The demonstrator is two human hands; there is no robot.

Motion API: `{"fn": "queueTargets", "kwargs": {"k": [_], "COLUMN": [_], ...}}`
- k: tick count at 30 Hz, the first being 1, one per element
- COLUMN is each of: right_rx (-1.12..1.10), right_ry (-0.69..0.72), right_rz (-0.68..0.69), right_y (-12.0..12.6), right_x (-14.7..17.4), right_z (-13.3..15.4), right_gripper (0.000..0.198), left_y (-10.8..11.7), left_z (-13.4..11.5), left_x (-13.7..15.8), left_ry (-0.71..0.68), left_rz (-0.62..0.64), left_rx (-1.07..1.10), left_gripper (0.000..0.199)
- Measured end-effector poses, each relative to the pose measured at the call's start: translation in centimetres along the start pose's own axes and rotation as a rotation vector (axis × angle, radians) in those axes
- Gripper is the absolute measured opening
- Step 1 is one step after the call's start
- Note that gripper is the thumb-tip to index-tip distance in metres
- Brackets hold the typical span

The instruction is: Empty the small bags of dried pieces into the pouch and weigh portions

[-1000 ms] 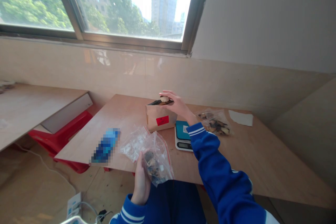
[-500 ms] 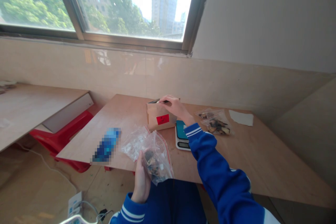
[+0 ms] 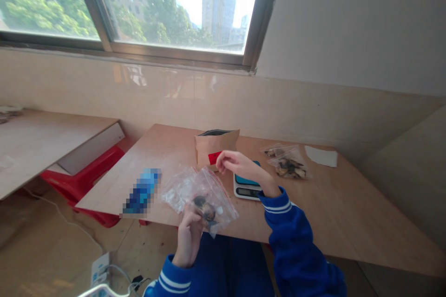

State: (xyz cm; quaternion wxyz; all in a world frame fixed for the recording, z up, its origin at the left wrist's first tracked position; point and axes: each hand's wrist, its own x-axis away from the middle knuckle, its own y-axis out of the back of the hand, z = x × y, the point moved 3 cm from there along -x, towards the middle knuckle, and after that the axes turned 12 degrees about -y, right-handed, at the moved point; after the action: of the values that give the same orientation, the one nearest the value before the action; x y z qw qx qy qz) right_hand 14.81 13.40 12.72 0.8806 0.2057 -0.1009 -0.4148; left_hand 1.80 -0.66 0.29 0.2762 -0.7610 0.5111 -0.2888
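Observation:
My left hand [image 3: 190, 232] is closed on a clear zip bag [image 3: 218, 199] with dark and tan dried pieces in it, held over the table's front edge. My right hand [image 3: 235, 164] hovers in front of a brown paper pouch [image 3: 202, 148], its fingers curled; whether anything small is between them I cannot make out. The pouch stands upright with its top open and a red label on its front, partly covered by my hand. Under my right wrist lies a white scale [image 3: 240, 192] with a teal plate. Flat clear bags [image 3: 176, 190] lie beside my left hand.
Zip bags of dried pieces [image 3: 291, 167] lie right of the scale, near a white sheet of paper [image 3: 320, 156]. A blurred blue object [image 3: 141, 192] is on the left of the table. A red stool [image 3: 87, 167] and a power strip [image 3: 100, 269] are at the left.
My right hand has come away from the pouch's mouth, down and toward me, nearer the zip bag. My left hand has turned and tilted the bag, and its contents have shifted.

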Motion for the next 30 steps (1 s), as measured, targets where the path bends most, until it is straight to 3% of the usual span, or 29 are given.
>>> {"fn": "queueTargets", "kwargs": {"k": [2, 4, 8, 11, 14, 19, 25, 30], "right_rx": [0.003, -0.012, -0.154, -0.147, -0.054, -0.045, 0.012, 0.005], "right_ry": [-0.110, -0.150, -0.129, -0.148, -0.166, -0.116, -0.097, -0.063], "right_rz": [0.234, 0.321, 0.251, 0.178, 0.083, -0.028, -0.014, 0.001], "right_y": [-1.4, -2.5, -4.0, -4.8, -4.9, -4.5, -5.1, -5.7], "right_x": [2.0, 3.7, 5.3, 5.9, 6.1, 6.4, 6.6, 6.5], "right_z": [-0.9, -1.8, -3.4, -4.1, -4.4, -4.5, -4.4, -4.2], "right_gripper": [0.017, 0.014, 0.037, 0.052, 0.045, 0.015, 0.027, 0.025], "left_y": [0.0, 0.0, -0.3, -0.7, -0.8, 0.0, 0.0, 0.4], "left_z": [0.1, 0.1, 0.1, 0.4, 1.0, 1.6, 1.6, 1.5], "left_x": [0.0, -0.1, -0.2, -0.2, -0.1, -0.3, -0.2, -0.1], "left_ry": [-0.014, -0.012, -0.036, -0.038, -0.045, -0.070, -0.098, -0.105], "left_rz": [0.033, 0.044, 0.013, 0.063, 0.087, -0.032, -0.030, -0.070], "left_rx": [-0.017, -0.029, -0.105, -0.150, -0.163, -0.145, -0.121, -0.180], "left_gripper": [0.050, 0.042, 0.038, 0.043, 0.049, 0.061, 0.051, 0.053]}}
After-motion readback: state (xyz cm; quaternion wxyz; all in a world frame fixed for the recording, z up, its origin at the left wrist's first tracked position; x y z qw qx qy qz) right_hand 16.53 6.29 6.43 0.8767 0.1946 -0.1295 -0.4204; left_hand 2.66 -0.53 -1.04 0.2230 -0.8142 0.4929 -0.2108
